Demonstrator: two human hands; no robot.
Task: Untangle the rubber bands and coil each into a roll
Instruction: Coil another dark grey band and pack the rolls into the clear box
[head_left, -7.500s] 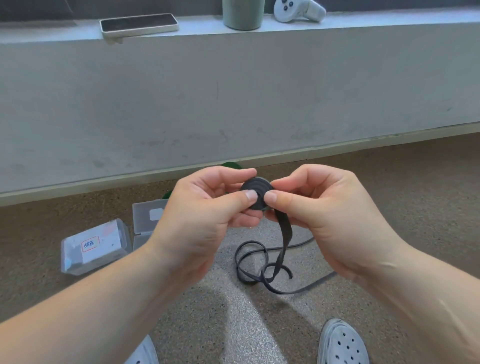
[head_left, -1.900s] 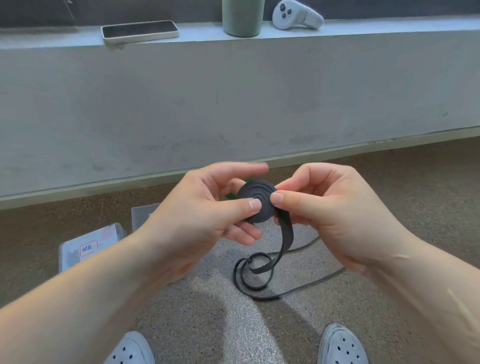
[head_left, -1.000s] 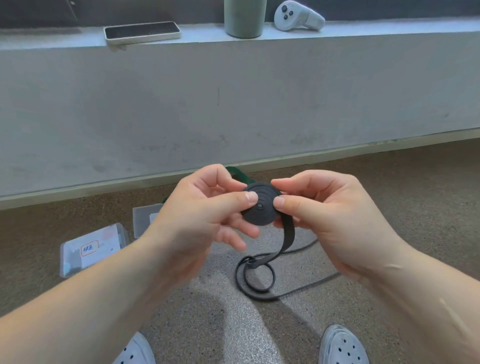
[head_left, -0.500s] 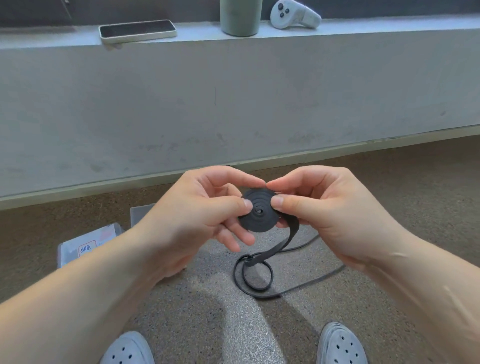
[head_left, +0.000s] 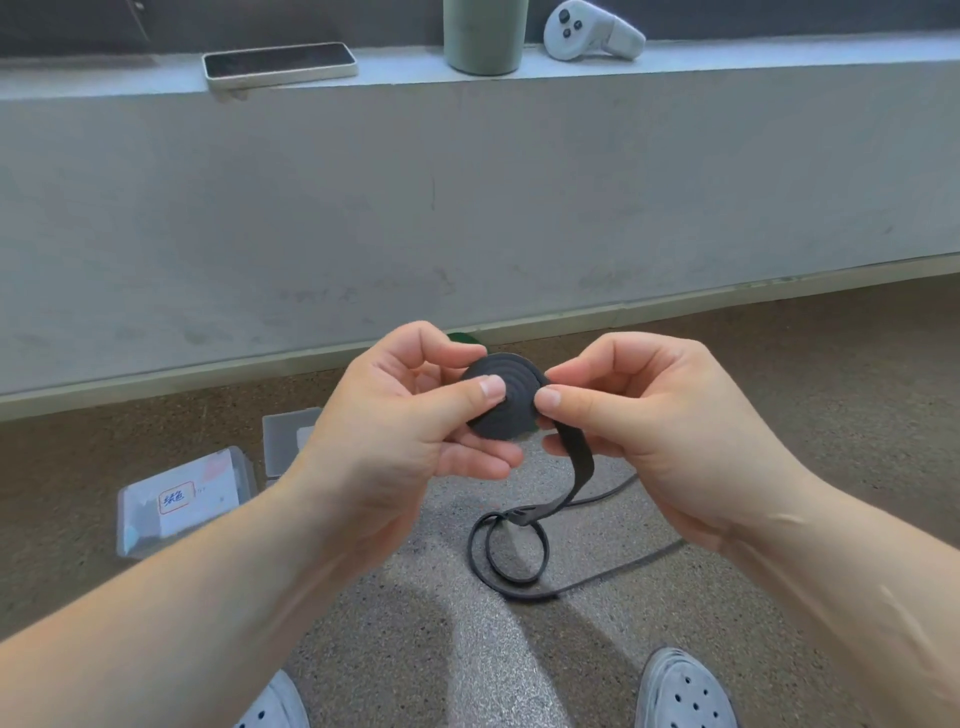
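A black flat rubber band is partly wound into a tight spiral roll (head_left: 511, 410), held up in front of me above the floor. My left hand (head_left: 400, 436) pinches the roll with thumb on its face and fingers behind. My right hand (head_left: 654, 431) grips its right edge between thumb and forefinger. The loose tail of the band (head_left: 576, 478) hangs from the roll's lower right and ends in loops (head_left: 506, 556) lying on the speckled floor. A sliver of a green band (head_left: 465, 338) shows just behind my left fingers.
Two clear plastic boxes (head_left: 182, 501) (head_left: 288, 436) sit on the floor at the left, one labelled. A concrete ledge (head_left: 467, 156) runs across ahead, carrying a phone (head_left: 278, 62), a green cup (head_left: 485, 34) and a white controller (head_left: 592, 31). My shoes (head_left: 685, 691) are at the bottom.
The roll has grown by several turns and the tail has shortened, its floor loops pulled tighter. Both hands have kept their hold, shifting slightly upward in the last half second.
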